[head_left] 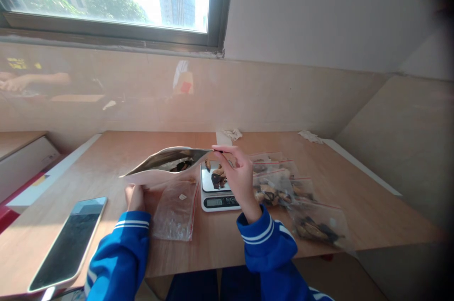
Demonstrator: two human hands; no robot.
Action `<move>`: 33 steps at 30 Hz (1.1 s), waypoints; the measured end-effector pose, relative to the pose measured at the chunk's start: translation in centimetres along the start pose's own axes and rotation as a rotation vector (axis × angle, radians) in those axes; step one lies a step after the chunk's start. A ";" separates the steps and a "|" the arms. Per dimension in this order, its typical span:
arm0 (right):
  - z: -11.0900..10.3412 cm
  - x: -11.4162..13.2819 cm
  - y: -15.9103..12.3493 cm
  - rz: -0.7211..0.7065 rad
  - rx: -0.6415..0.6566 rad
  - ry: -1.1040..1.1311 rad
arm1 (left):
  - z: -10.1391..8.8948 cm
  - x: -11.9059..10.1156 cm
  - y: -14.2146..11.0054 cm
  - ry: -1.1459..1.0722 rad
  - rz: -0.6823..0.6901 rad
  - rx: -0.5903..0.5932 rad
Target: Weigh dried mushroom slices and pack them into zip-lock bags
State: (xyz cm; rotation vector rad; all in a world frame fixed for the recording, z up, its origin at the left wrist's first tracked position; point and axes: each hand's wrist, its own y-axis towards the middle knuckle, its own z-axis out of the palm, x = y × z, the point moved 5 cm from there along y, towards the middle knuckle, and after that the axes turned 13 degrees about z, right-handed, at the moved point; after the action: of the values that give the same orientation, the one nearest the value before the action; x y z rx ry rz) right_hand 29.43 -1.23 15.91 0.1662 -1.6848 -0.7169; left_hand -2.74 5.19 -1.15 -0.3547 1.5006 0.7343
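Note:
A large pouch (142,179) with a pale outside and silvery inside gapes open above the table, with dark dried pieces (181,165) inside. My left hand (135,197) is closed on its lower left side, the fingers partly hidden behind it. At the right corner of the pouch's mouth, my right hand (238,168) pinches the edge between thumb and fingers; a small dark bit shows at the fingertips. Under that hand stands a white kitchen scale (209,204), its display lit but unreadable. Brown and black dried slices (219,178) lie on its plate.
Clear zip bags of dried slices (315,227) overlap to the right of the scale. A flat clear zip bag (173,216) lies left of it. A phone (67,244) with a cable rests at the table's left. Crumpled tissues (310,136) sit by the wall.

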 end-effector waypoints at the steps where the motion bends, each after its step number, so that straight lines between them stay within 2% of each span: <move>1: 0.1 1.2 0.3 -0.034 0.029 0.014 | -0.1 -0.1 -0.1 0.008 0.004 -0.003; 4: 0.3 3.5 0.6 -0.093 0.052 0.052 | -0.2 -0.3 -0.2 0.000 0.015 -0.003; 7: 0.6 4.6 0.2 -0.140 0.070 0.063 | 0.0 -0.9 -0.3 -0.023 0.021 0.004; 9: 1.3 5.0 -0.1 -0.193 0.131 0.022 | 0.2 -1.5 -0.4 -0.046 0.035 0.016; 12: 2.2 5.1 -0.4 -0.253 0.207 -0.065 | 0.4 -2.2 -0.5 -0.079 0.049 0.043; 14: 2.3 5.1 -0.6 -0.263 0.209 -0.085 | 0.4 -2.2 -0.5 -0.091 0.048 0.049; 19: 1.9 5.4 -0.8 -0.258 0.161 -0.048 | 0.1 -0.2 0.1 -0.090 0.019 0.014; 23: 2.3 5.2 -0.9 -0.279 0.193 -0.100 | 0.0 1.1 0.6 -0.097 0.004 0.009; 28: 2.7 4.6 -0.9 -0.242 0.175 -0.109 | 0.0 1.0 0.7 -0.118 0.000 -0.004; 33: 3.0 4.5 -1.3 -0.323 0.175 -0.165 | -0.1 0.7 0.6 -0.126 -0.009 -0.029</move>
State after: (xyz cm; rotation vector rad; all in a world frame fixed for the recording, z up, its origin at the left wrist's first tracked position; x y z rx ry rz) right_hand 25.12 -3.36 18.79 0.5239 -1.9019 -0.8396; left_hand -3.27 5.73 -1.74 -0.3308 1.3702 0.7590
